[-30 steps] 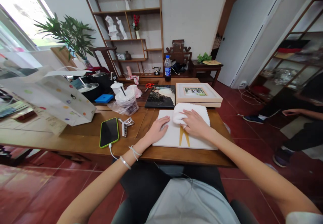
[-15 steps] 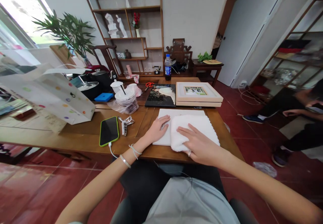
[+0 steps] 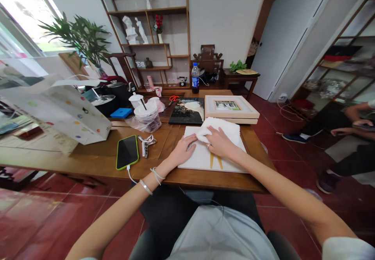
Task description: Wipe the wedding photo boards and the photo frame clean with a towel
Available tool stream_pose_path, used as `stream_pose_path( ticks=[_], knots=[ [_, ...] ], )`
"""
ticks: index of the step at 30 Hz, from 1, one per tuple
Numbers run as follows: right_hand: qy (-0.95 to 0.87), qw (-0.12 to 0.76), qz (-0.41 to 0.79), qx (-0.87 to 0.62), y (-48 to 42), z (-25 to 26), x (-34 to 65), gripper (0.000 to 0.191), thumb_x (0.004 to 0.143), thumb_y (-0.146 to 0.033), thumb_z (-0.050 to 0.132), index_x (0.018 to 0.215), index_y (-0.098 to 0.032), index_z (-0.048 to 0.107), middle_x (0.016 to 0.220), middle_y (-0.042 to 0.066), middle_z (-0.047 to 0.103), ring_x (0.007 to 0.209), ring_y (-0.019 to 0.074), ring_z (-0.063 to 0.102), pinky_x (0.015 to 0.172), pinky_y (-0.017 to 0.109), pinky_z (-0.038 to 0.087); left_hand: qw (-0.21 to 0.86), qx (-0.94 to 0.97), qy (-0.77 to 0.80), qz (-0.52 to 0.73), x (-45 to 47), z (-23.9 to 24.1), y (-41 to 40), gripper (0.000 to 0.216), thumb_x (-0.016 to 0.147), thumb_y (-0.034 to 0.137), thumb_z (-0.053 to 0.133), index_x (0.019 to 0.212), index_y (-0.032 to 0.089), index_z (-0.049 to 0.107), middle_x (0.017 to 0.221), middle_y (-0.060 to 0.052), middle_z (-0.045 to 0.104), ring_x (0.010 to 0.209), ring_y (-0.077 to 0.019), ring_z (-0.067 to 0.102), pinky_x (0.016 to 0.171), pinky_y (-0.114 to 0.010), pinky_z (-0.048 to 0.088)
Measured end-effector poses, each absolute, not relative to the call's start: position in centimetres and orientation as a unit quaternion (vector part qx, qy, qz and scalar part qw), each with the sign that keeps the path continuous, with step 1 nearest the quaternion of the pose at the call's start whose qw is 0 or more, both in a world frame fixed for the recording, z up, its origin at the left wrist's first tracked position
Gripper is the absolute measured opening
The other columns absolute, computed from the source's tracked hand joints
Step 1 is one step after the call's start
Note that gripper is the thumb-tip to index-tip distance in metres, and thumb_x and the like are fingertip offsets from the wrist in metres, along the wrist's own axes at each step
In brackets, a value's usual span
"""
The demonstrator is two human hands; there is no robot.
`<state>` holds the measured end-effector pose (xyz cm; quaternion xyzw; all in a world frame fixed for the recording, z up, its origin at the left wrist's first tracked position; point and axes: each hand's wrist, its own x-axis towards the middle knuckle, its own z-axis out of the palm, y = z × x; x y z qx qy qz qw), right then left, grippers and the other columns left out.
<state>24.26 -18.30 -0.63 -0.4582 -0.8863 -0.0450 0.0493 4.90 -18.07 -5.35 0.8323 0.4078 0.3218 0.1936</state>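
Note:
A white flat panel (image 3: 193, 161) with two yellow strips printed near its front edge lies on the wooden table before me. My left hand (image 3: 184, 149) rests on the panel's left part, fingers stretched out and holding nothing. On the panel's far part sits a fluffy white cloth (image 3: 227, 129), reaching past the back edge. My right hand (image 3: 218, 139) presses on the cloth, its fingers bent into it; a ring shows on one finger. The cloth and hand cover much of the panel's surface.
Behind the panel lie a dark photo panel (image 3: 187, 111) and stacked pale frames (image 3: 231, 111). A phone (image 3: 127, 152) on a cable and a silver clip (image 3: 147, 145) are to the left, with a bagged cup (image 3: 146, 115) beyond. Another person's legs (image 3: 316, 123) show at right.
My right hand has slid the white cloth away from me across the panel, uncovering the yellow strips near the front. My left hand stays in place.

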Motion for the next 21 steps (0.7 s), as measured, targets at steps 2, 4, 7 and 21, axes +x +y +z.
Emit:
stream_pose_path(
  ticks=[2,4,7,21],
  knots=[
    [-0.884,0.027,-0.077,-0.459,-18.3,-0.6,23.5,0.040,0.077,-0.014,0.046,0.116,-0.005,0.055,0.133,0.027,0.039,0.127,0.0364,0.030,0.097,0.057,0.026,0.196,0.832,0.408,0.321,4.9,-5.2,-18.1,0.039,0.083,0.018,0.044,0.119,0.020,0.055,0.132,-0.008,0.050,0.125,-0.0231,0.042,0.108,-0.047,0.023],
    [-0.888,0.010,-0.115,-0.446,-19.2,-0.6,22.7,0.038,0.077,-0.011,0.044,0.113,-0.005,0.058,0.132,0.029,0.040,0.125,0.0392,0.033,0.095,0.058,0.027,0.199,0.830,0.410,0.322,4.9,-5.3,-18.0,0.040,0.081,0.017,0.045,0.120,0.020,0.054,0.131,-0.008,0.050,0.125,-0.0231,0.042,0.108,-0.047,0.023],
    [-0.890,-0.005,-0.166,-0.424,-21.9,-0.9,21.1,0.037,0.079,-0.009,0.042,0.111,-0.005,0.060,0.126,0.030,0.046,0.119,0.0404,0.039,0.093,0.059,0.028,0.208,0.822,0.416,0.329,4.7,-5.5,-17.9,0.041,0.080,0.018,0.048,0.120,0.017,0.054,0.129,-0.010,0.052,0.124,-0.0231,0.044,0.108,-0.045,0.024],
    [-0.943,0.036,-0.016,-0.331,-26.0,0.8,24.5,0.027,0.070,-0.014,0.050,0.090,-0.014,0.068,0.126,0.018,0.051,0.115,0.0282,0.048,0.098,0.043,0.033,0.212,0.823,0.408,0.334,4.9,-5.2,-18.3,0.038,0.088,0.020,0.036,0.121,0.019,0.054,0.130,-0.007,0.052,0.127,-0.0207,0.040,0.110,-0.045,0.022]
  ],
)
